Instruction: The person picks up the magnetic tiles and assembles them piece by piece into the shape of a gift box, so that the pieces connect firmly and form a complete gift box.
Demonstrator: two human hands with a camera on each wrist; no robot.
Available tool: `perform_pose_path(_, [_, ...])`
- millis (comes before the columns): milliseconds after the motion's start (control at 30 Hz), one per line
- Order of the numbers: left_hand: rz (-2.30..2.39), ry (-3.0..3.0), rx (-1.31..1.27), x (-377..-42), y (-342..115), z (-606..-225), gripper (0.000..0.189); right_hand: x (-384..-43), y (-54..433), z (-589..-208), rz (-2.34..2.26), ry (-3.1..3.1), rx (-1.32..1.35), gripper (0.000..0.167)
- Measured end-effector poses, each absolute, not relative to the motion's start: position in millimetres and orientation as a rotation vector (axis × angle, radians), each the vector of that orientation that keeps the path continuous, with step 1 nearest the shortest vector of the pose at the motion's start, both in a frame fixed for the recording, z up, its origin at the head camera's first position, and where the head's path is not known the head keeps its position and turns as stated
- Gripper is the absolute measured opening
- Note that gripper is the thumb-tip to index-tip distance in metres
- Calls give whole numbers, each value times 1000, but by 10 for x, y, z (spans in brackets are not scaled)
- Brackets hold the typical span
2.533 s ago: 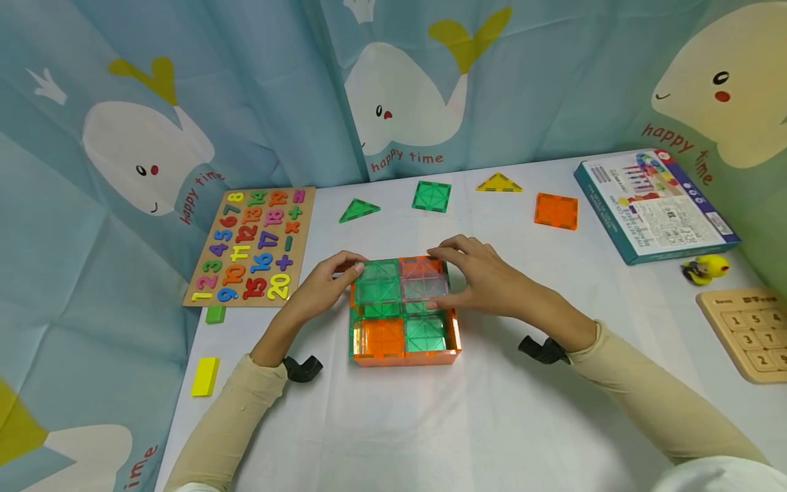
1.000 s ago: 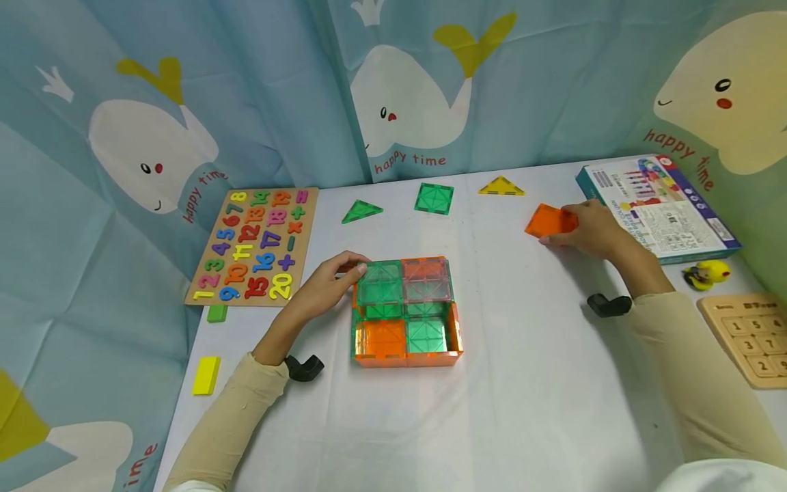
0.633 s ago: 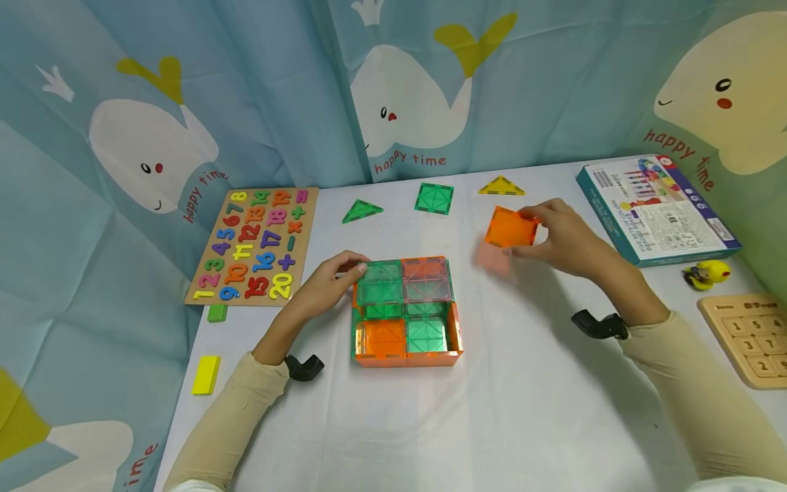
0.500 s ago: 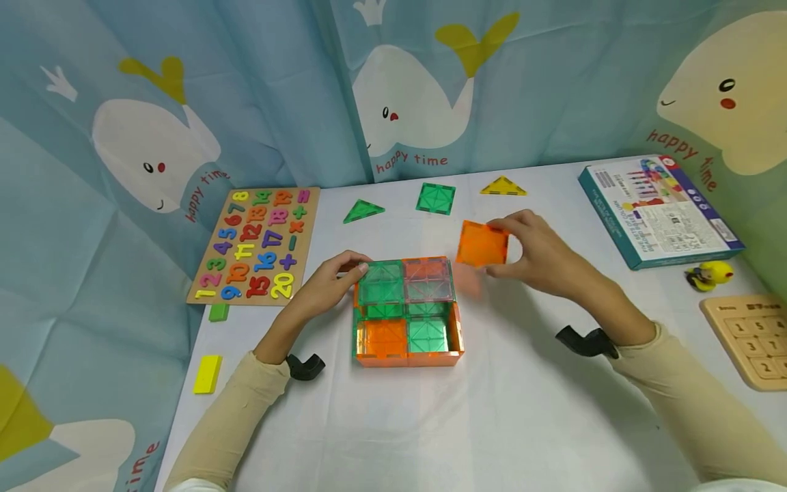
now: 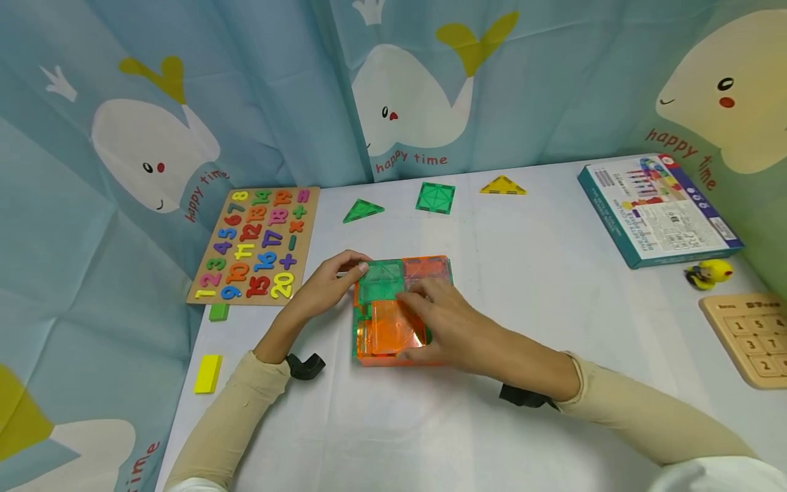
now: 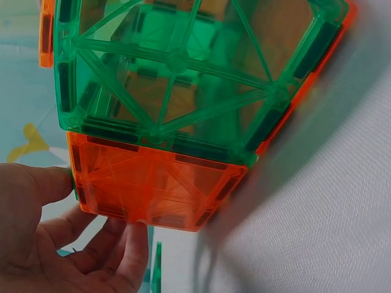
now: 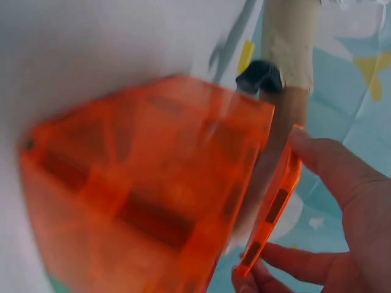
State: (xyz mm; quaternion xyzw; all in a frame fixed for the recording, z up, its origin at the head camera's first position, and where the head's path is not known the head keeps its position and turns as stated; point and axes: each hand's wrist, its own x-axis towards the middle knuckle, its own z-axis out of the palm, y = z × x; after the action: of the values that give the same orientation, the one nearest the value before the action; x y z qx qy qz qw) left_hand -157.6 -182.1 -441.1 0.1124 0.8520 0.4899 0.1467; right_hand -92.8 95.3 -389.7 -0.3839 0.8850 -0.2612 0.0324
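A low box built of translucent magnetic tiles, green, orange and pinkish, sits on the white table. My left hand holds its back left corner; in the left wrist view the thumb and fingers lie around an orange wall tile. Above the front half of the box, my right hand pinches an orange square magnetic tile by its edges. From the right wrist that tile appears edge-on and tilted, between thumb and fingers, close over the box's orange side. Part of the box's right side is hidden by the right hand.
Along the back lie a green triangle tile, a green square tile and a yellow triangle tile. A number board and two blocks stand left. A flat toy box, duck figure and wooden number board are right.
My right hand left the box, picked up the orange square tile at the back right and carried it left and forward to over the box's front half. My left hand stays at the corner.
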Motion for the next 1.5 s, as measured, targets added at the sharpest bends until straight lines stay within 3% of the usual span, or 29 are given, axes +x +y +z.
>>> perform_pose_path(467, [1412, 2448, 335, -1588, -1823, -4430, 35, -880, 674, -4007, -685, 2823, -1293, 58])
perform_pose_path(933, [1413, 2444, 317, -1589, -1835, -4442, 35, -936, 727, -3962, -650, 2831, -1319, 63])
perform_pose_path(1067, [1417, 2435, 318, -1586, -1837, -4444, 35, -1151, 861, -3792, -776, 2740, -1200, 63])
perform_pose_path(1267, [1419, 2439, 311, -1570, -1832, -4436, 35, -1742, 1151, -3606, -939, 2688, -991, 58])
perform_pose_path(1500, [1413, 2450, 306, -1574, -1821, -4426, 34, -2494, 1391, -3890, -1146, 2631, -762, 62])
